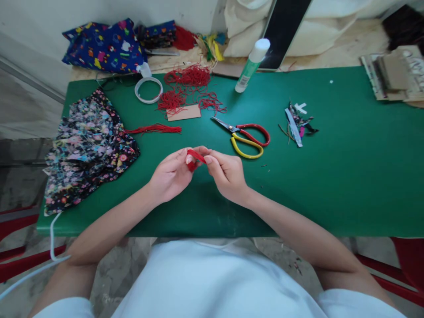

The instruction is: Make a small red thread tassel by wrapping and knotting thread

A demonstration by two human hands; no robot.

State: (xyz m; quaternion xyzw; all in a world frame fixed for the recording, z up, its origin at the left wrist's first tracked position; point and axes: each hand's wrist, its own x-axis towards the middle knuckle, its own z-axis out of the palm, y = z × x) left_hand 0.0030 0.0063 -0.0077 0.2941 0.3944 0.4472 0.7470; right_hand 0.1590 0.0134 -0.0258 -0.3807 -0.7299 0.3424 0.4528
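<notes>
Frame centre: red yarn spans left hand and right hand, both pinching it, long axis sloping down rightward

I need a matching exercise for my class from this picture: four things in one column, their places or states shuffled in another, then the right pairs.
1. Metal scissors with red and yellow handles
2. Green glue stick with a white cap
3. Black floral gathered fabric
4. Thin red strands

A. At the left end of the green table
B. Held between the left hand and right hand
C. Lying flat, blades pointing left
D. Standing upright

Pairs: 1-C, 2-D, 3-A, 4-B
</notes>
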